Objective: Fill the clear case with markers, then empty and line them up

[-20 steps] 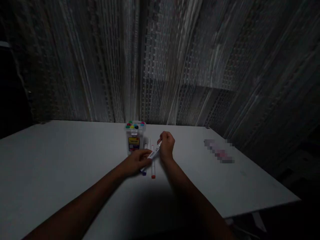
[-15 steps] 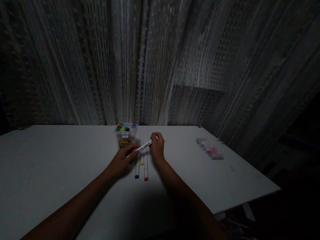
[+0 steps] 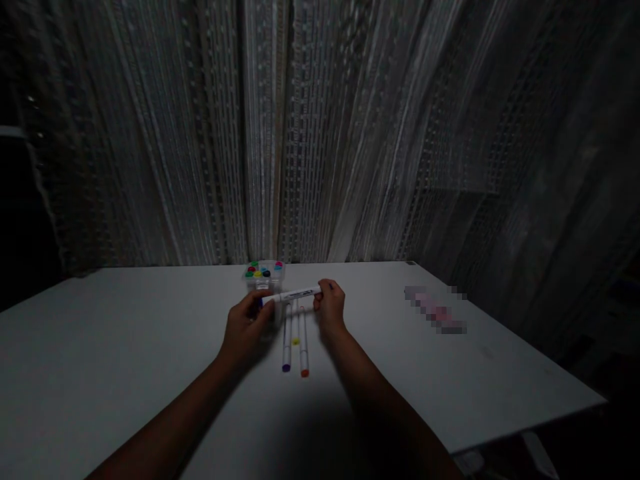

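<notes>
A white marker with a blue end is held nearly level above the table between my two hands. My left hand pinches its blue left end. The fingers of my right hand are closed on its right end. Beneath, several white markers lie on the table: one with a purple end, one with an orange end, and one with a yellow end between them. Just behind my left hand is a clear plastic box of markers with coloured ends; its front is partly hidden.
The white table has its right edge running diagonally towards me. A pixelated pinkish object lies near that edge. Behind the table hangs a string curtain. The room is dim.
The marker has turned from a slant to nearly level, and its blue left end now shows. My hands are a little farther apart. The whole view has shifted slightly.
</notes>
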`<state>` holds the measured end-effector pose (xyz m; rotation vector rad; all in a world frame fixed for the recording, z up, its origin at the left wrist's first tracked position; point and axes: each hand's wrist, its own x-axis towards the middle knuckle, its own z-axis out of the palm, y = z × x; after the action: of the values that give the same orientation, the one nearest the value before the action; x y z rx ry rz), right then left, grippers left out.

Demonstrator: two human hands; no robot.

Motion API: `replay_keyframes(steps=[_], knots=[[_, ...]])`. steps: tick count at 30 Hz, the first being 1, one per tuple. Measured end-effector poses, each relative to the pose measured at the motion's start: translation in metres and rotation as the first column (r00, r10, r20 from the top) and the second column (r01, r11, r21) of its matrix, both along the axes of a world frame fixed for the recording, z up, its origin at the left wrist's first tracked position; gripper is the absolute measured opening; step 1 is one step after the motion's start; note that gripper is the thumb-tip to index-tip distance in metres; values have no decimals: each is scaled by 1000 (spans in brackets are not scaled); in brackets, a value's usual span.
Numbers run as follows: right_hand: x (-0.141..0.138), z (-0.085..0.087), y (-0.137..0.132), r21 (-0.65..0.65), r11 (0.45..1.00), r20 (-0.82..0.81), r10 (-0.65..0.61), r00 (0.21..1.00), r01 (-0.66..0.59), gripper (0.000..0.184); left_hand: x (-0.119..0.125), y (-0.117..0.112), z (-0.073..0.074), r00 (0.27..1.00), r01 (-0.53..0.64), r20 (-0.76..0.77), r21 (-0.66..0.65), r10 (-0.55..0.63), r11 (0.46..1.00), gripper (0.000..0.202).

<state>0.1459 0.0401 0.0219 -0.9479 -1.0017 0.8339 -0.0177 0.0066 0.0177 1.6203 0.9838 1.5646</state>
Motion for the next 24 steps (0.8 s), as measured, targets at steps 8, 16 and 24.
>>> replay_keyframes(steps=[8, 16, 24], knots=[[-5, 11, -11, -119, 993, -241, -32, 970, 3, 23, -2, -1, 8, 988, -42, 151, 36, 36, 999, 33], [-8, 14, -16, -124, 992, -280, -28, 959, -8, 20, -2, -2, 13, 983, -116, 155, 106, 99, 988, 28], [-11, 7, -12, -142, 990, -198, -16, 980, -13, 12, -5, 7, 3, 988, -107, 133, 227, 78, 968, 28]])
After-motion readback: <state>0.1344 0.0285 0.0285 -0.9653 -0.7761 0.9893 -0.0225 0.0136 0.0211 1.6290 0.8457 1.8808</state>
